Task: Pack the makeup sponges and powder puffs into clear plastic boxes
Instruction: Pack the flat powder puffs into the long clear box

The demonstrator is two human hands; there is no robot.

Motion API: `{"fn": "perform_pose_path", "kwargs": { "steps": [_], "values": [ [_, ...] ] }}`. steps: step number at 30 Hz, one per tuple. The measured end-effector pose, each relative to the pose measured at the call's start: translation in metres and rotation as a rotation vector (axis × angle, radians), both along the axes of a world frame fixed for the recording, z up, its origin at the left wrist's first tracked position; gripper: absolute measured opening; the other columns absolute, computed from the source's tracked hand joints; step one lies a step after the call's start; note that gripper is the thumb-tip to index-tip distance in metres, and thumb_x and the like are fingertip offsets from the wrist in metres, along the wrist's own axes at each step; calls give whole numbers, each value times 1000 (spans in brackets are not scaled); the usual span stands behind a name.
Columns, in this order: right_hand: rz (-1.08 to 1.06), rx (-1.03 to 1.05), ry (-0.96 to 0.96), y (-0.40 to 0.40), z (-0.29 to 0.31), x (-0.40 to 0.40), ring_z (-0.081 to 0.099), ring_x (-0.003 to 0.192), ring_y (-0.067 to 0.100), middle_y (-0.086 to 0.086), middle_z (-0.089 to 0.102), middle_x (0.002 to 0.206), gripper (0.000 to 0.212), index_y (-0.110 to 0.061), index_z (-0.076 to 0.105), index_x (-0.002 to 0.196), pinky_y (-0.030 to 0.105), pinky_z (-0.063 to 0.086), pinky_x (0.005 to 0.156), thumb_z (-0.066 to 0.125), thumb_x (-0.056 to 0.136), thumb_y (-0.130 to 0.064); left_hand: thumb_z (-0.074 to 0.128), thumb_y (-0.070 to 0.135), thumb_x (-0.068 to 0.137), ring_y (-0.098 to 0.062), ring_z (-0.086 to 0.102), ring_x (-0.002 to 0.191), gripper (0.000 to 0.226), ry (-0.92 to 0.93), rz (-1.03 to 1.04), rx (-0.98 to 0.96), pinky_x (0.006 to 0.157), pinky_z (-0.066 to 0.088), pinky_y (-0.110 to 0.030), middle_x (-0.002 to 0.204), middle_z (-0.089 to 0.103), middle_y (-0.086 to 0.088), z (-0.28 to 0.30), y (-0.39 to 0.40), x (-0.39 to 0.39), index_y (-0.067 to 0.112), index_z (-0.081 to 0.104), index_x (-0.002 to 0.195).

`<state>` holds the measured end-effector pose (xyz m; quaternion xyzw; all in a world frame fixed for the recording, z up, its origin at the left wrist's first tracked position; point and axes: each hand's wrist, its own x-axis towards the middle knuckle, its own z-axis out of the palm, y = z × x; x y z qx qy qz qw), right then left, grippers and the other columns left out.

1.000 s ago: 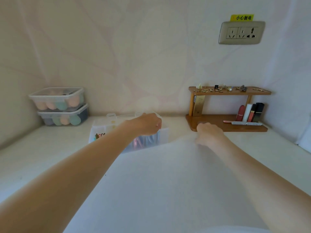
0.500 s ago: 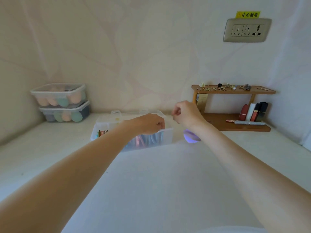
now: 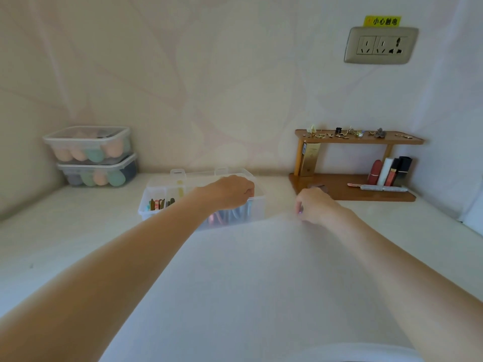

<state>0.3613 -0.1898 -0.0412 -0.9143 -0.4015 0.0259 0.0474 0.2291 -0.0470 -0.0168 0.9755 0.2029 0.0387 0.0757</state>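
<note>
clear lidded boxes (image 3: 88,146) sat stacked at far left, holding peach and teal sponges (image 3: 95,155). at centre the left hand (image 3: 230,190) curled its fingers over the rim of an open clear box (image 3: 156,190) of tools. right of it, the right hand (image 3: 313,205) lay fisted on the white table (image 3: 248,283) — something small and purplish showed at its fingertips. a wooden shelf (image 3: 352,190) stood behind.

Two lidded clear boxes (image 3: 91,155) of pastel sponges (image 3: 95,155) sit stacked at ten o'clock; an open divided box (image 3: 203,197) lies at centre.
</note>
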Motion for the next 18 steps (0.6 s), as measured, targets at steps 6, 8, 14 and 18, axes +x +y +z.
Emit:
{"fn": "perform_pose_path", "kwargs": {
  "steps": [6, 8, 14, 18],
  "values": [
    [15, 185, -125, 1, 6, -15, 57, 109, 39, 22, 57, 119, 37, 1, 62, 110, 42, 50, 86, 41, 83, 17, 33, 6, 94, -21, 57, 102, 35, -63, -30, -54, 88, 41, -28, 115, 63, -5, 3, 4, -8, 11, 66, 105],
    [44, 330, -75, 10, 19, -17, 58, 105, 37, 19, 60, 115, 26, -1, 65, 102, 38, 48, 86, 47, 85, 8, 33, 7, 94, -19, 56, 98, 35, -55, -33, -46, 86, 40, -26, 115, 63, -5, 3, 4, -6, 12, 66, 105],
    [-97, -58, -53, 6, 6, 0, 51, 115, 40, 18, 51, 126, 20, -3, 59, 102, 37, 46, 86, 55, 85, -14, 30, 8, 95, -22, 56, 106, 35, -37, -17, -12, 90, 41, -29, 118, 60, -4, 2, 1, -3, 13, 63, 106],
    [-121, 71, -146, 0, -1, -4, 53, 115, 38, 19, 56, 123, 25, -3, 58, 116, 36, 46, 83, 51, 93, -7, 30, 8, 95, -22, 57, 104, 35, -53, -16, -4, 89, 41, -29, 115, 62, -4, 1, -1, -1, 12, 64, 103]
  ]
}}
